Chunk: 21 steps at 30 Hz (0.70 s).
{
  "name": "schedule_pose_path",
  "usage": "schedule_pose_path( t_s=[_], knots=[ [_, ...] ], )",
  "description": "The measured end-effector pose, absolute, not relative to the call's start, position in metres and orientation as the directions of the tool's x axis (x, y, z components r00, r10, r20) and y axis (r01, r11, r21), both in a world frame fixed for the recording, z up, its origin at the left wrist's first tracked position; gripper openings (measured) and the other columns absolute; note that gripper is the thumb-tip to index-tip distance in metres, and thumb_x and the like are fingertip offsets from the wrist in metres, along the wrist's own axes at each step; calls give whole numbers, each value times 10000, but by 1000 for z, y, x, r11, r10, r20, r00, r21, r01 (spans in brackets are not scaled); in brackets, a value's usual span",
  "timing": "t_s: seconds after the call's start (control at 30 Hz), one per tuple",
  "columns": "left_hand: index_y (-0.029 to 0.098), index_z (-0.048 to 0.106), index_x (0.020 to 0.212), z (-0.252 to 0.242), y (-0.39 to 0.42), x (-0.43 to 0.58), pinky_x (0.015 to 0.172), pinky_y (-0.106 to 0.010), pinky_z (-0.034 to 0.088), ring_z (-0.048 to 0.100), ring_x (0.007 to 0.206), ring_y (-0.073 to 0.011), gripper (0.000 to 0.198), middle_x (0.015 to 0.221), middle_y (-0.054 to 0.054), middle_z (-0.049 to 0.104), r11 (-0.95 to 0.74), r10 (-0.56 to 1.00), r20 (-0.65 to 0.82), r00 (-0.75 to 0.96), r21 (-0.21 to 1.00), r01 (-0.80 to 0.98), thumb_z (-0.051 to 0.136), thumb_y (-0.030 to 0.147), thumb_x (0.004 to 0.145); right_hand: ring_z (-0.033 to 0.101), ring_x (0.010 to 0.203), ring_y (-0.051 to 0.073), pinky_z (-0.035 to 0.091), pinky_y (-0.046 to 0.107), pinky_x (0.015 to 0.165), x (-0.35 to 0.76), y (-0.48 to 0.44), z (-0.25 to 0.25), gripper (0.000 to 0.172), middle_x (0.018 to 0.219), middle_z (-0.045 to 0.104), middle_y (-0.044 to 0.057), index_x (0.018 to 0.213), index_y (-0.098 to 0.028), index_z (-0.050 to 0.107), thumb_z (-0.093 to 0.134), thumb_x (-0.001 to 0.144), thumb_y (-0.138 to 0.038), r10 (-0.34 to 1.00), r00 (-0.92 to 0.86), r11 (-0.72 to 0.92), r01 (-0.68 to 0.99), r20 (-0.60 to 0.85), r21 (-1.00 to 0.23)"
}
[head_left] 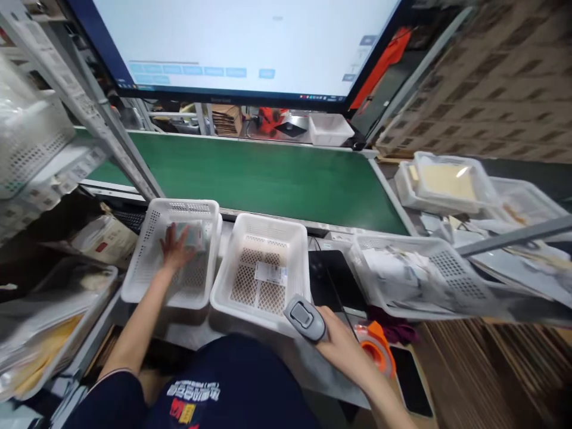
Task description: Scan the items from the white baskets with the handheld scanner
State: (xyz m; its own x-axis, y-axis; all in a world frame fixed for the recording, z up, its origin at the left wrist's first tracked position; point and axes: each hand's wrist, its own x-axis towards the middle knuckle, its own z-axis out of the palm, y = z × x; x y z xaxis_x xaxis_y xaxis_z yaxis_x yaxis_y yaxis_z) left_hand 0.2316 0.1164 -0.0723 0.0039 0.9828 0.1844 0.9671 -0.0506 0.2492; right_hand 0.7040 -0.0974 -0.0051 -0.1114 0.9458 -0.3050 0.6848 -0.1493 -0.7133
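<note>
A green conveyor belt (268, 176) runs behind the bench. Your left hand (175, 249) lies spread on a packet (191, 234) inside the left basket (134, 280). Your right hand (342, 345) is closed around the scanner (306, 317), beside the middle basket (223, 286). The step in hand appears to be scanning; aim the scanner at the packet's label.

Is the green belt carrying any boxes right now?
No, the long green conveyor belt shows only its bare surface; the white plastic baskets sit on the table in front of it.
</note>
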Motion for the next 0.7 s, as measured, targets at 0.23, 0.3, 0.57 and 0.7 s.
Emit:
schedule_pose_path(
  t_s=[0.23, 0.3, 0.57, 0.7],
  knots=[
    [68, 780, 1163, -65, 129, 213, 1208, -556, 442, 628, 1384, -407, 325, 1356, -216, 746, 7, 972, 167, -165, 682, 731, 791, 278, 914, 724, 1003, 277, 546, 364, 873, 684, -80, 6, 294, 1111, 700, 100, 1036, -208, 673, 573, 765, -261, 977, -106, -71, 661, -187, -747],
    [76, 750, 1042, -54, 132, 211, 1023, -457, 560, 721, 1124, -339, 315, 1108, -179, 782, 70, 919, 186, -349, 791, 607, 756, 369, 927, 724, 982, 264, 536, 342, 842, 683, -73, 15, 288, 1122, 695, 98, 1060, -211, 685, 593, 791, -252, 985, -91, -48, 669, -146, -741],
    [153, 685, 988, 7, 122, 251, 756, -277, 569, 677, 808, -166, 454, 928, -52, 755, -56, 861, 24, -508, 997, -49, 776, 581, 867, 687, 1038, 266, 559, 382, 911, 667, -31, 69, 420, 1158, 654, 117, 1254, -176, 687, 644, 840, -232, 953, -217, 295, 518, 210, -803],
    [152, 716, 1012, 21, 111, 298, 893, -291, 600, 720, 943, -178, 395, 1032, -69, 790, -82, 894, -24, -447, 973, -216, 853, 476, 833, 682, 1107, 294, 564, 414, 970, 653, -18, 91, 540, 1216, 656, 135, 1394, -160, 661, 675, 856, -204, 925, -294, 366, 509, 242, -779]
  ],
)
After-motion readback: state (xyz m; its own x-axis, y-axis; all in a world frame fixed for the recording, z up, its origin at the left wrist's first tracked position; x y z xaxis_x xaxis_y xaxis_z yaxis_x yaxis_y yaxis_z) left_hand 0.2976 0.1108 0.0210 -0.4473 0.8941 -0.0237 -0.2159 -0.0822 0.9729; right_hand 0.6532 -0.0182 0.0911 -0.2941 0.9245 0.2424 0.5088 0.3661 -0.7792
